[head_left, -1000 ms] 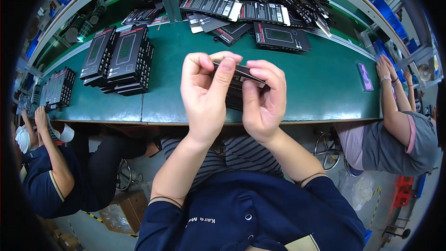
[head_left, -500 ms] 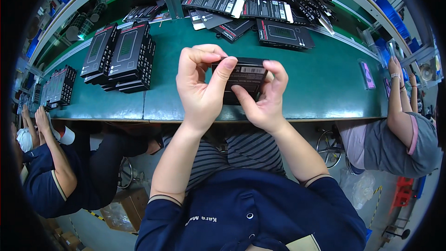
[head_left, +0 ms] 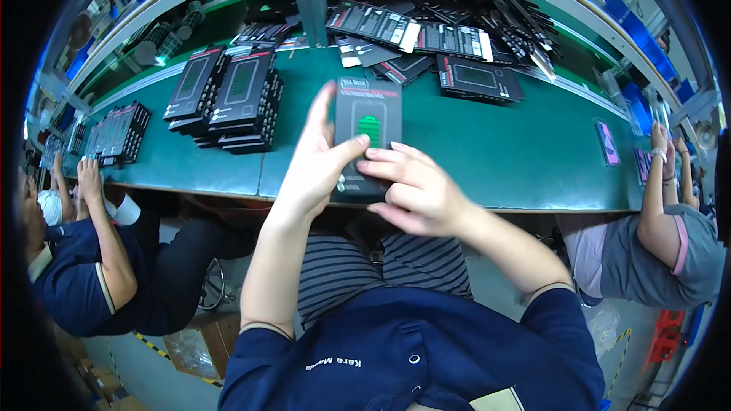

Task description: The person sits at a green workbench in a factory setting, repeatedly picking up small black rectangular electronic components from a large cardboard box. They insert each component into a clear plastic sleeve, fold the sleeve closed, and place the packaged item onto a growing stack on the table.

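Upright above the table's front edge is a black cardboard box with a green battery-like picture and red lettering on its face. My left hand grips it from the left, thumb across the front and fingers behind along the left edge. On its lower front and right side rest the fingertips of my right hand, with the fingers apart and the thumb below them. The back of the box is hidden.
Stacked black boxes stand to the left on the green table. One flat box and a large heap of boxes lie at the back. A purple phone-shaped item lies right. People sit on both sides.
The box has turned from its printed, barcoded side to its pictured face and stands taller in view. My right hand has shifted from its right edge to the lower front. The view has swung slightly.
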The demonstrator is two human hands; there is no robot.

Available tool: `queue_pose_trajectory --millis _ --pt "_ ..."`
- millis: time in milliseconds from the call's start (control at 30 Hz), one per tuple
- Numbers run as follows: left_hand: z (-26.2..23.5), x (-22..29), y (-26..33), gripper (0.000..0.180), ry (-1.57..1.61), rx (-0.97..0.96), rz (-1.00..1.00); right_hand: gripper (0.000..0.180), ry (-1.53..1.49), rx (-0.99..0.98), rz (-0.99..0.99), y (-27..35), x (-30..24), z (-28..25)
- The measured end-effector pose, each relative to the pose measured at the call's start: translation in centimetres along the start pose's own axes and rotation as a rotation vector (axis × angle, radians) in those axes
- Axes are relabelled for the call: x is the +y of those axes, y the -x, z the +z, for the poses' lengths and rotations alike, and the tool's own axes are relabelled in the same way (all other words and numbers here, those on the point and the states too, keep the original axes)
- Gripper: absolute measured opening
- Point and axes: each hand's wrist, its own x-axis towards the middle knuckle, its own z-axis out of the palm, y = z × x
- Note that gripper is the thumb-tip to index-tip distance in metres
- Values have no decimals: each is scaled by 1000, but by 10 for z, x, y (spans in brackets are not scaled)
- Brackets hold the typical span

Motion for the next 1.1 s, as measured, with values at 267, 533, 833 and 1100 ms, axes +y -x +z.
queue_pose_trajectory --millis 267,533,833,1100 --pt "-106 83 -49 41 -1268 576 379 73 858 -246 790 56 103 -86" --pt "3 16 -44 40 -1356 -83 713 40 1056 -215 325 56 92 -85" --pt "49 -36 -6 79 -1419 -586 573 38 1069 74 557 157 103 -190" --pt "41 -5 -2 46 -1218 -569 488 61 1230 -57 1457 267 114 -280"
